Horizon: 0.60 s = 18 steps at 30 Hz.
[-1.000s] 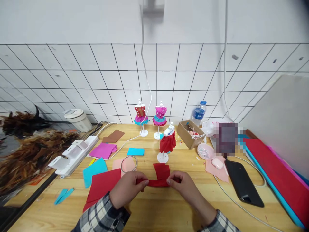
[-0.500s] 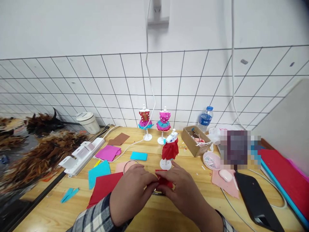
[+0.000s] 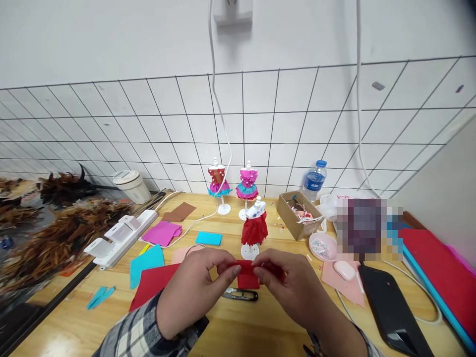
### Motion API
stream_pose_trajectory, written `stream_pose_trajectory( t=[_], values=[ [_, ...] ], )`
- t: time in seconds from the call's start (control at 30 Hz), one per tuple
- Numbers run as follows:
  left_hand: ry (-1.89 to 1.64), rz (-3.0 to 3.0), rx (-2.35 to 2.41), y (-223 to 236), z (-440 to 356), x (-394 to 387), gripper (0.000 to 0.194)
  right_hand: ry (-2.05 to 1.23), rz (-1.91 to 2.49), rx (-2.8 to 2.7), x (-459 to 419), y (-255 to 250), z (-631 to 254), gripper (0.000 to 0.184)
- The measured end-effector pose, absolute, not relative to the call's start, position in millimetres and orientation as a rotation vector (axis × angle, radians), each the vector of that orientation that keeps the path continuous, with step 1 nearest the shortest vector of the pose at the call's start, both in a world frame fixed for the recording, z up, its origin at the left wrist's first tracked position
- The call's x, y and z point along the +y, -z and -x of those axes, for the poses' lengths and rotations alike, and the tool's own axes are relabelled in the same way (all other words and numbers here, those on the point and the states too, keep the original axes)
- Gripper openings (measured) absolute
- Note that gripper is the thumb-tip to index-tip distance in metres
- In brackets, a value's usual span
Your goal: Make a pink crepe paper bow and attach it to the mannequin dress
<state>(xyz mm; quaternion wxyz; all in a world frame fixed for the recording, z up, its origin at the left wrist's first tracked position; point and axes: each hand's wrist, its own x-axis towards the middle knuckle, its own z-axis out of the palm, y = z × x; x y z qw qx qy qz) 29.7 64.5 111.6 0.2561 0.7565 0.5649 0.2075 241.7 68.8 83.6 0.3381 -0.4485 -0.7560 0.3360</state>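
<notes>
The fingers of the left hand [image 3: 199, 290] and right hand [image 3: 293, 287] pinch a small red piece [image 3: 248, 275] between thumb and forefinger, one at each side of its upper edge, above the near middle of the table [image 3: 238, 327]. Just below it lie small black-handled snips [image 3: 241, 294]. Right beyond the hands stands a mini dress form [image 3: 256, 223] in a red skirt, with two dressed forms [image 3: 232, 186] farther back. Coloured sheets [image 3: 147, 265] lie left; a cardboard box [image 3: 300, 215], a pink dish [image 3: 323, 246] and a black phone [image 3: 394, 307] lie right.
</notes>
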Motion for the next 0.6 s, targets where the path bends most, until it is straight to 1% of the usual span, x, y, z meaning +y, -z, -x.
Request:
stream_pose_trajectory(
  t=[0.13,0.2,0.33,0.4,0.43,0.53,0.57,0.6],
  values=[
    [-0.532,-1.927,1.521,-108.2,-28.7,62.6,0.036,-0.861,1.184,-1.978,65.2,-82.5,-239.0,0.016],
    [-0.523,-1.867,1.510,-105.7,-25.1,59.8,0.034,-0.962,1.179,-1.988,63.2,-79.5,-234.0,0.021],
    [-0.543,-1.807,1.528,-99.9,-12.2,50.8,0.034,-1.233,1.173,-1.915,60.9,-67.6,-218.1,0.011],
    [-0.637,-1.725,1.502,-94.5,-4.0,45.4,0.030,-1.348,1.197,-1.809,59.8,-58.9,-209.1,0.011],
    [-0.692,-1.657,1.455,-90.6,-0.1,42.7,0.031,-1.400,1.202,-1.749,58.9,-54.2,-204.8,0.013],
    [-0.792,-1.379,1.246,-74.6,8.5,35.6,0.058,-1.500,1.196,-1.629,54.0,-40.5,-193.1,0.020],
    [-0.801,-1.289,1.191,-68.3,10.0,33.7,0.059,-1.507,1.199,-1.614,51.6,-36.3,-189.6,0.021],
    [-0.807,-1.215,1.150,-62.0,10.9,32.2,0.054,-1.506,1.210,-1.602,49.0,-32.3,-186.3,0.022]
  ],
)
